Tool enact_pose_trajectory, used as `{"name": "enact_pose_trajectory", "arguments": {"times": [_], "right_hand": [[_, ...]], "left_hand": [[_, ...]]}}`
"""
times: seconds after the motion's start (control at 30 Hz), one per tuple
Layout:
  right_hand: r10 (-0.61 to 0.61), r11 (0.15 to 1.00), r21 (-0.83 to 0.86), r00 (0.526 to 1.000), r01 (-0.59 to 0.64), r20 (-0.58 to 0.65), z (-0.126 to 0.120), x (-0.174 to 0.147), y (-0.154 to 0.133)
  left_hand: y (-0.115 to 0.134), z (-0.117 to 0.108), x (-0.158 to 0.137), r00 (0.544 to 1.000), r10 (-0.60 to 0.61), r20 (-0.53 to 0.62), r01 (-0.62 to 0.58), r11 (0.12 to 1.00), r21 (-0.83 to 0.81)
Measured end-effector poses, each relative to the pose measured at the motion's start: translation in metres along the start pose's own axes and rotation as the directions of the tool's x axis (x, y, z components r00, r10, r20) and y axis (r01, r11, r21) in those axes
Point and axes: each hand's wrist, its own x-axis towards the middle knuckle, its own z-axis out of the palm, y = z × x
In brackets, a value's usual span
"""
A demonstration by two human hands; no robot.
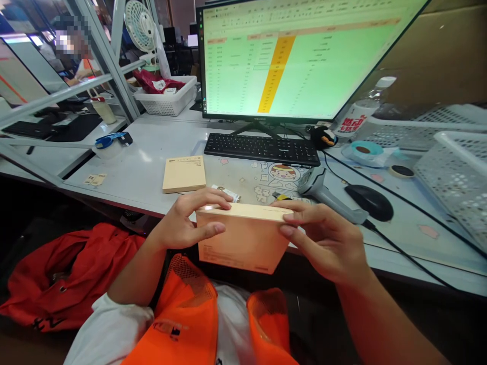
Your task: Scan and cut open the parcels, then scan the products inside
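A flat, pale-orange box (pixel 241 241) with small print along its lower face is held upright in front of my chest, at the desk's front edge. My left hand (pixel 194 218) grips its upper left corner, thumb on the near face and fingers over the top. At the upper right corner, my right hand (pixel 327 238) pinches it between thumb and fingers. Beyond my left hand, a similar cream box (pixel 184 174) lies on the desk. A grey barcode scanner (pixel 327 195) rests just past my right hand. A small packet (pixel 226 192) is partly hidden behind the held box.
A keyboard (pixel 262 148) sits below a monitor (pixel 281 61) showing a spreadsheet. To the right are a mouse (pixel 369 202), tape rolls (pixel 363 150), a bottle (pixel 357 114) and a white basket (pixel 452 172). Red cloth (pixel 76 274) lies low at left. Another person sits far left.
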Motion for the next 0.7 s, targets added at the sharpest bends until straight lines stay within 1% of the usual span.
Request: {"name": "enact_pose_trajectory", "arguments": {"times": [0.03,0.1,0.13,0.2,0.27,0.3,0.37,0.43,0.47,0.5,0.53,0.6,0.63,0.67,0.7], "right_hand": [[-0.041,0.999,-0.018,0.999,0.041,0.0,0.0,-0.002,-0.001],[-0.116,0.99,-0.071,0.993,0.118,0.033,-0.001,-0.004,-0.004],[-0.145,0.984,-0.099,0.987,0.15,0.064,-0.002,-0.005,-0.005],[-0.182,0.97,-0.138,0.974,0.201,0.136,-0.003,-0.007,-0.009],[-0.203,0.963,-0.14,0.962,0.23,0.185,-0.002,-0.009,-0.01],[-0.207,0.964,-0.129,0.96,0.233,0.187,-0.001,-0.01,-0.009],[-0.189,0.974,-0.093,0.97,0.205,0.152,0.002,-0.015,-0.005],[-0.11,0.993,-0.031,0.989,0.113,0.097,0.004,-0.022,0.0],[-0.051,0.999,0.009,0.994,0.05,0.093,0.005,-0.027,0.004],[0.013,0.999,0.043,0.994,-0.018,0.104,0.005,-0.032,0.007],[0.074,0.995,0.056,0.989,-0.082,0.125,0.007,-0.038,0.011],[0.162,0.985,0.025,0.974,-0.168,0.161,0.011,-0.05,0.019],[0.183,0.983,-0.007,0.972,-0.184,0.15,0.014,-0.055,0.022],[0.192,0.981,-0.04,0.974,-0.189,0.121,0.017,-0.06,0.025],[0.187,0.981,-0.064,0.979,-0.182,0.083,0.021,-0.064,0.028]], "left_hand": [[0.004,-0.003,0.0,1.0,-0.002,0.018,0.002,1.0,0.018],[0.012,-0.007,0.0,1.0,0.02,0.018,-0.022,0.995,0.093],[0.017,-0.006,0.0,0.999,0.041,0.022,-0.043,0.988,0.147],[0.024,-0.001,0.002,0.994,0.087,0.071,-0.102,0.962,0.254],[0.028,0.009,0.003,0.983,0.129,0.131,-0.165,0.933,0.319],[0.028,0.014,0.004,0.977,0.157,0.142,-0.196,0.924,0.329],[0.024,0.023,0.002,0.97,0.213,0.114,-0.238,0.92,0.311],[0.016,0.029,-0.003,0.972,0.234,0.027,-0.232,0.935,0.269],[0.011,0.031,-0.008,0.975,0.217,-0.043,-0.2,0.949,0.244],[0.005,0.033,-0.014,0.975,0.176,-0.132,-0.145,0.966,0.213],[-0.001,0.034,-0.022,0.964,0.124,-0.236,-0.085,0.982,0.171],[-0.014,0.039,-0.04,0.907,0.033,-0.42,-0.009,0.998,0.059],[-0.021,0.043,-0.05,0.879,0.01,-0.477,-0.007,1.0,0.007],[-0.027,0.047,-0.06,0.86,-0.003,-0.51,-0.017,0.999,-0.035],[-0.033,0.051,-0.069,0.853,-0.018,-0.521,-0.022,0.997,-0.069]]}}
